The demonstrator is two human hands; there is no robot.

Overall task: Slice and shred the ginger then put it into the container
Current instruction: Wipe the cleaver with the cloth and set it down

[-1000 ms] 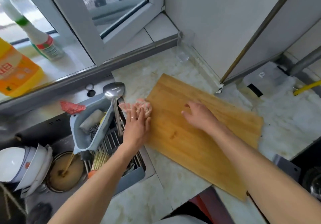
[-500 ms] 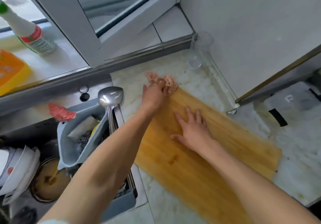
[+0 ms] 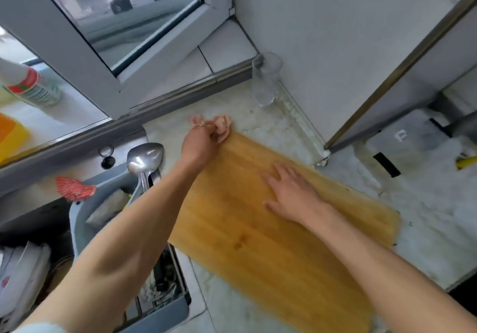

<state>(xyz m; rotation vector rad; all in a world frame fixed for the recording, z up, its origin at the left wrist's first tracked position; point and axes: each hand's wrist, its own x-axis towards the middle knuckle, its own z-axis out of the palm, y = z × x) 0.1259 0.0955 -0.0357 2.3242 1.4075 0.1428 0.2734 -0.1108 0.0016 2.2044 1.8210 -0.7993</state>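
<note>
Crumpled pink cloth (image 3: pixel 222 126) gripped by left hand (image 3: pixel 200 142) at far corner of smooth wooden board (image 3: pixel 271 250), right hand (image 3: pixel 291 193) laid flat, fingers spread, on board, marbled bench (image 3: pixel 426 203)

Left hand (image 3: pixel 200 143) is curled around a pinkish crumpled rag (image 3: pixel 222 126) right at the far corner of the wooden cutting board (image 3: pixel 271 255), where the board meets the marble counter (image 3: pixel 426 216). Right hand (image 3: pixel 290 193) lies flat on the board, fingers spread, palm down. Clear glass (image 3: pixel 265 79) stands in the corner by the wall, well apart from both hands. Off to the left there's a metal ladle (image 3: pixel 144 155) resting on a grey drying rack (image 3: pixel 85 219) over the sink, with a red scrubby thing (image 3: pixel 73 190) just beside it. Spray bottle (image 3: pixel 28 87) sits on the window sill, next to something orange (image 3: pixel 11 139).
</note>
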